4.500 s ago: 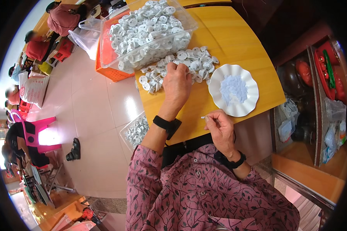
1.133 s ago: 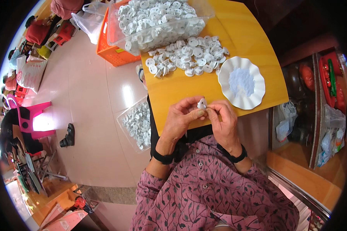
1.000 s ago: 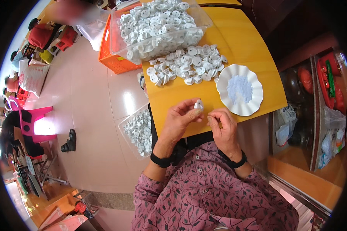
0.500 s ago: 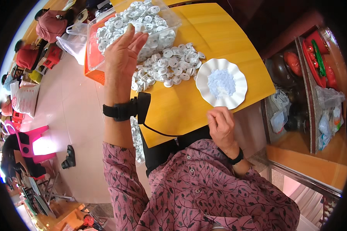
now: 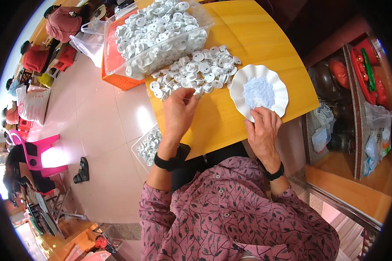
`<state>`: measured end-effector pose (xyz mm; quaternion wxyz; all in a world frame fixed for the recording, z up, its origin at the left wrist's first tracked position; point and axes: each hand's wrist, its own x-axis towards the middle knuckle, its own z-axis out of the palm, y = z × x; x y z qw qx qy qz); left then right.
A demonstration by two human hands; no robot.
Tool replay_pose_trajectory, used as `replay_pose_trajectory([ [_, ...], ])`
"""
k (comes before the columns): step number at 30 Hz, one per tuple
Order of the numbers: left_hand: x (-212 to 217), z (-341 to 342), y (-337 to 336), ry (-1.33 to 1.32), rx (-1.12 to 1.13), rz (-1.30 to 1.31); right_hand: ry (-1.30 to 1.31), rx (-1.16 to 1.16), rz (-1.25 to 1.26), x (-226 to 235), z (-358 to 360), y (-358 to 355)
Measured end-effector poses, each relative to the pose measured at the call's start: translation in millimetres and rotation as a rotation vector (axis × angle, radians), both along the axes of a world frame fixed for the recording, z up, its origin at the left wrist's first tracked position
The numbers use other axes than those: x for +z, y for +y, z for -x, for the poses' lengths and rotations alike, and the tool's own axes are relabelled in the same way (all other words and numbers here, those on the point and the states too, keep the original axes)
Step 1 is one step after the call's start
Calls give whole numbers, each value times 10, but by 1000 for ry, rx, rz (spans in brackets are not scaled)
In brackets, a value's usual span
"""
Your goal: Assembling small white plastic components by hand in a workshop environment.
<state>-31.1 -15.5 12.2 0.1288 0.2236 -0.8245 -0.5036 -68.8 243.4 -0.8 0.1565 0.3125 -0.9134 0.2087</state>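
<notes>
My left hand (image 5: 180, 113) is bent over the near edge of a pile of small white round plastic parts (image 5: 198, 67) on the yellow table. Its thumb and fingers are drawn together in a pinch; whatever lies between them is hidden. My right hand (image 5: 265, 130) reaches over the near rim of a white scalloped plate (image 5: 282, 93). Its fingertips touch the heap of small pale blue pieces (image 5: 258, 89) there, while the thumb stands apart from the fingers. Beyond the pile, a clear plastic bin (image 5: 161, 39) is heaped with more of the white parts.
An orange crate (image 5: 117, 80) sits under the bin. Below the table's left edge stands a clear tub (image 5: 146, 148) of white parts. To the right is a shelf (image 5: 353, 108) with jars and bags. A pink stool (image 5: 41, 152) and other people are at the left.
My left hand has come down from above the bin to the pile's near edge, its fingers closing. My right hand has moved from beside the plate onto the pale blue pieces.
</notes>
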Motion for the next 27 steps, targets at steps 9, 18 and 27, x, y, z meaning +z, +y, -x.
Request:
replay_pose_trajectory([
  [9,-141,163,190,51,-71,482,16,10,133,-47,-17,81],
  [18,-96,13,227,-27,-157,384,-33,-11,211,-38,-13,105],
  [27,-100,-157,356,-11,-161,357,9,3,185,-45,-38,58],
])
